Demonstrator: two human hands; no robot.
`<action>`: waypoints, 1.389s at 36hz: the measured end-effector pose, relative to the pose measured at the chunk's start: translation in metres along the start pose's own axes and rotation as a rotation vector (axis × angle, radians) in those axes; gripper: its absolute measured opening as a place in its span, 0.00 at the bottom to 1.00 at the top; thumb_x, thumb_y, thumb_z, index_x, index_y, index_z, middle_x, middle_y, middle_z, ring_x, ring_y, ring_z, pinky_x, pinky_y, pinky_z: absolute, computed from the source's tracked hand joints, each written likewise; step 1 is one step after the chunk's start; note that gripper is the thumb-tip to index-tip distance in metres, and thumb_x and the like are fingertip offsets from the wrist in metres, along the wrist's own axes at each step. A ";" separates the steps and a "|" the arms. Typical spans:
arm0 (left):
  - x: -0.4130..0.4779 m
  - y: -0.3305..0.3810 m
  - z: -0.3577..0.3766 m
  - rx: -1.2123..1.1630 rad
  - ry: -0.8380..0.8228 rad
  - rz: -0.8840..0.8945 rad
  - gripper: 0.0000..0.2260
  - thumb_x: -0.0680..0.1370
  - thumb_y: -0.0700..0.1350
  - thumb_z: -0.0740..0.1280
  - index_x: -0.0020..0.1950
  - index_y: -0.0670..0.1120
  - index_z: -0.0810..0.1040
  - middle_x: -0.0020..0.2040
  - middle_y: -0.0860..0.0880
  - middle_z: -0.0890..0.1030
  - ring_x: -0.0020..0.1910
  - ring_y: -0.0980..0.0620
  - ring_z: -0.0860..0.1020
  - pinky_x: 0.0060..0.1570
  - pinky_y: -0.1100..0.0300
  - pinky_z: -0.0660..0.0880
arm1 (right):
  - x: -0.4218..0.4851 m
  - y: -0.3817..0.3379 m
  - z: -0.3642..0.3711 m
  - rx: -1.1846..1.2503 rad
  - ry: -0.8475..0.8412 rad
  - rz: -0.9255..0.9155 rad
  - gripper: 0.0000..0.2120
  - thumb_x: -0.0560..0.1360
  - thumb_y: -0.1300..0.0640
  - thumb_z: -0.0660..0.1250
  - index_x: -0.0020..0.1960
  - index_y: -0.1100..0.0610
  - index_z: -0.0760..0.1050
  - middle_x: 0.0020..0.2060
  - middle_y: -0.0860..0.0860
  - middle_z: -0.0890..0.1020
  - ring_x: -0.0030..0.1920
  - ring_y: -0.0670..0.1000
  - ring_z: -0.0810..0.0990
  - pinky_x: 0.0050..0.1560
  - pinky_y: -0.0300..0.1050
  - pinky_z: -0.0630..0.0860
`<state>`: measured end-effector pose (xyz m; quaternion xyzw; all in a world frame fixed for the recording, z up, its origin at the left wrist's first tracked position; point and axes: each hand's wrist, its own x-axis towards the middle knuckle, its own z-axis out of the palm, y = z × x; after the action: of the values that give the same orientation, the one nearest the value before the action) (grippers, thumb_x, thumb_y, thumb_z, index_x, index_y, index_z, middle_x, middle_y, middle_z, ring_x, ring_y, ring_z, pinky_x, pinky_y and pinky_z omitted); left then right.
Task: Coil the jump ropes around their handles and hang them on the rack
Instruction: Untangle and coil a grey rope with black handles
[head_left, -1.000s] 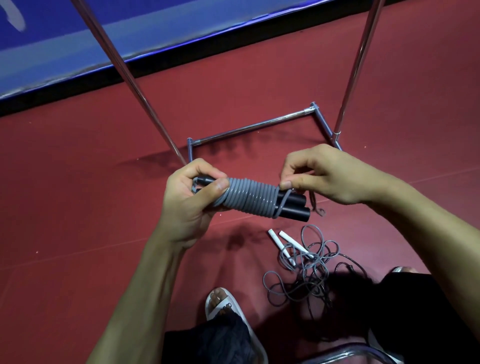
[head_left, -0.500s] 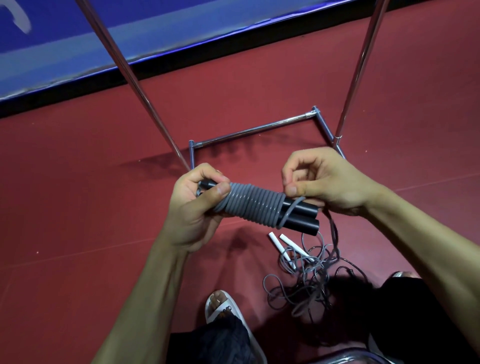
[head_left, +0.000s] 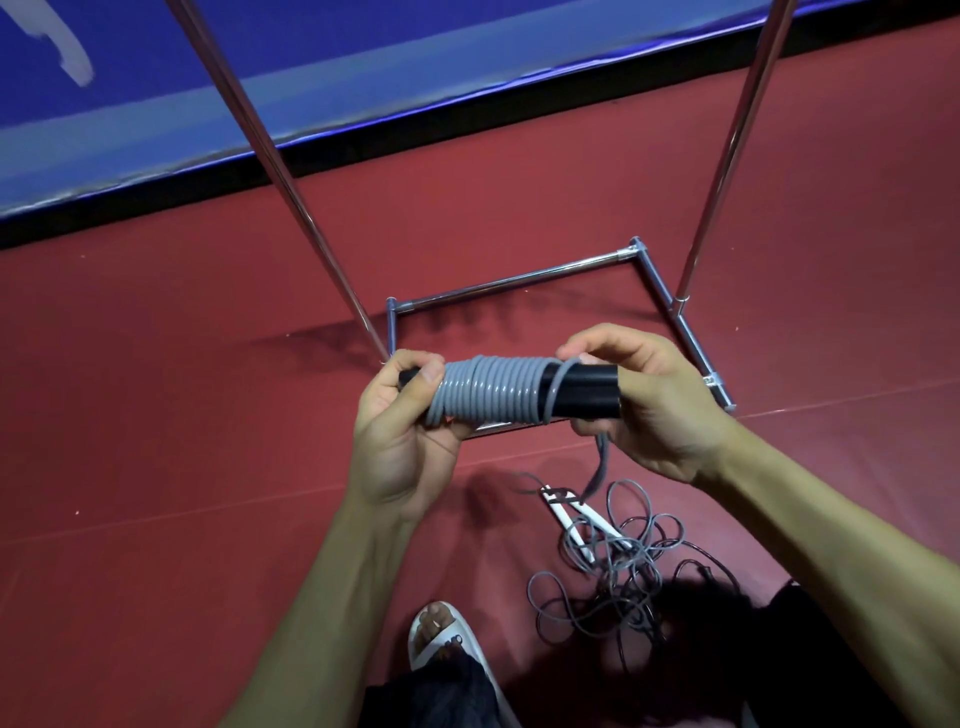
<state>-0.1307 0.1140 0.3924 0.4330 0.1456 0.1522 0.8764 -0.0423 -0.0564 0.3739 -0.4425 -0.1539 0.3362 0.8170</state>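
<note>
The left hand (head_left: 400, 431) is gripping the left end of the pair of black handles (head_left: 587, 392), thumb pressing down on the grey rope coil (head_left: 488, 389) that is wrapping tightly round their middle. The right hand (head_left: 660, 400) is curling its fingers round the bare right end, and one turn of rope is crossing the black just beside it. The bundle is being held level in mid-air, over the base of the chrome rack (head_left: 519, 283). A loose strand (head_left: 600, 462) is dangling from under the right fingers toward the red floor (head_left: 156, 415), where a tangled second rope (head_left: 613, 571) with white handles (head_left: 566, 514) is lying near a white sandal (head_left: 447, 644).
</note>
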 end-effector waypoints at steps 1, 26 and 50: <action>0.001 0.000 0.001 -0.015 0.007 0.008 0.04 0.71 0.39 0.63 0.41 0.41 0.69 0.37 0.43 0.79 0.37 0.49 0.82 0.34 0.55 0.80 | -0.001 0.001 0.001 0.049 0.012 0.004 0.11 0.66 0.70 0.68 0.38 0.56 0.84 0.31 0.55 0.76 0.29 0.50 0.68 0.27 0.39 0.66; 0.005 -0.012 0.014 0.059 0.265 0.106 0.07 0.78 0.33 0.61 0.41 0.41 0.72 0.42 0.44 0.72 0.42 0.49 0.77 0.36 0.52 0.81 | 0.000 0.010 0.032 -0.356 0.413 0.041 0.18 0.72 0.78 0.55 0.44 0.62 0.79 0.35 0.61 0.81 0.37 0.56 0.79 0.40 0.50 0.73; 0.012 -0.003 -0.001 0.162 0.145 0.186 0.04 0.70 0.39 0.67 0.42 0.42 0.72 0.40 0.47 0.73 0.39 0.52 0.76 0.38 0.56 0.79 | -0.007 0.001 0.031 0.060 0.255 0.132 0.05 0.78 0.65 0.63 0.47 0.64 0.77 0.33 0.50 0.76 0.29 0.45 0.69 0.26 0.34 0.64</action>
<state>-0.1197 0.1176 0.3882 0.5019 0.1797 0.2517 0.8077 -0.0648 -0.0420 0.3907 -0.4663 -0.0092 0.3346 0.8188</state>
